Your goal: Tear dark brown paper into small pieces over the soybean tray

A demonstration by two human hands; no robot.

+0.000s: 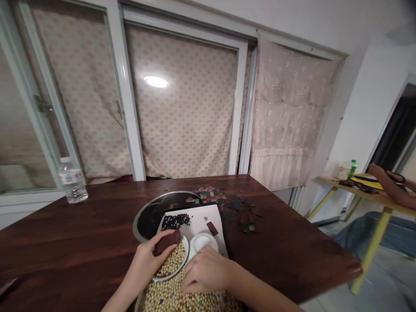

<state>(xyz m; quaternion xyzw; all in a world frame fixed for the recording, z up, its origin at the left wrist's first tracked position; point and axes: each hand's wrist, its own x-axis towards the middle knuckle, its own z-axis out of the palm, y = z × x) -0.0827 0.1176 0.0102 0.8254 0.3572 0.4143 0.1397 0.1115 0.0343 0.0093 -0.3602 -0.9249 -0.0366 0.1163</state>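
My left hand grips a dark maroon piece, whose exact kind I cannot make out, over a white-rimmed bowl. Pale yellow soybeans fill this bowl. To its right, my right hand is closed with its fingers bent down at a larger spread of soybeans. Whatever those fingers hold is hidden. Just beyond the right hand is a small round white dish. A few dark and green bits lie among the loose soybeans.
Black beads and a maroon strip lie on a white board. Behind is a round dark tray; scraps litter the wooden table. A water bottle stands left. Another person's arm rests at a side table.
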